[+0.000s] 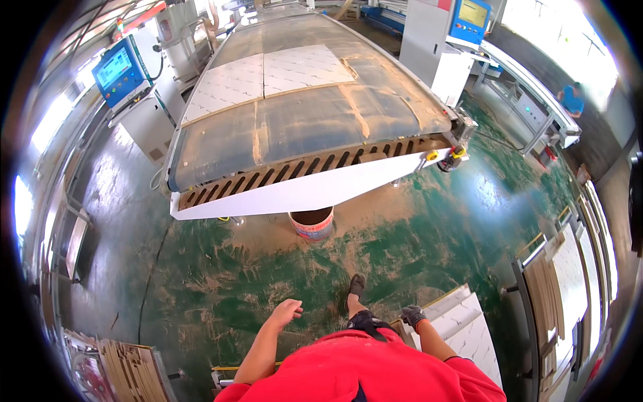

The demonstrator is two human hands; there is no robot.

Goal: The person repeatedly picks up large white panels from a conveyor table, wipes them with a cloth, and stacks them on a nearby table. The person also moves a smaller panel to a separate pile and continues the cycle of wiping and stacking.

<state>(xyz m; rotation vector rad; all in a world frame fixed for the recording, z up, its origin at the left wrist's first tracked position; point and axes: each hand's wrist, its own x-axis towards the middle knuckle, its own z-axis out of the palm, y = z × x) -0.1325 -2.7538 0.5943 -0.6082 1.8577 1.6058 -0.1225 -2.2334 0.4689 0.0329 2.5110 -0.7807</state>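
Observation:
My left hand [287, 312] is bare and held out over the green floor, its fingers curled in with nothing visible in them. A dark grey glove covers my right hand [413, 315]; its fingers look loosely apart, and I see nothing held. That hand is beside a stack of white marble-patterned panels [467, 329], and I cannot tell whether it touches them. Ahead stands a wide conveyor belt [301, 114] dusted with brown powder. Two patterned panels, a left panel [228, 87] and a right panel [305, 65], lie side by side on the belt.
Under the conveyor's white front edge [268, 199] sits a bucket [313, 226]. Control cabinets with a left screen [115, 69] and a right screen [471, 18] flank the belt. Racked boards [546, 295] stand at right, more boards [130, 368] at lower left. A person in blue [571, 99] is far right.

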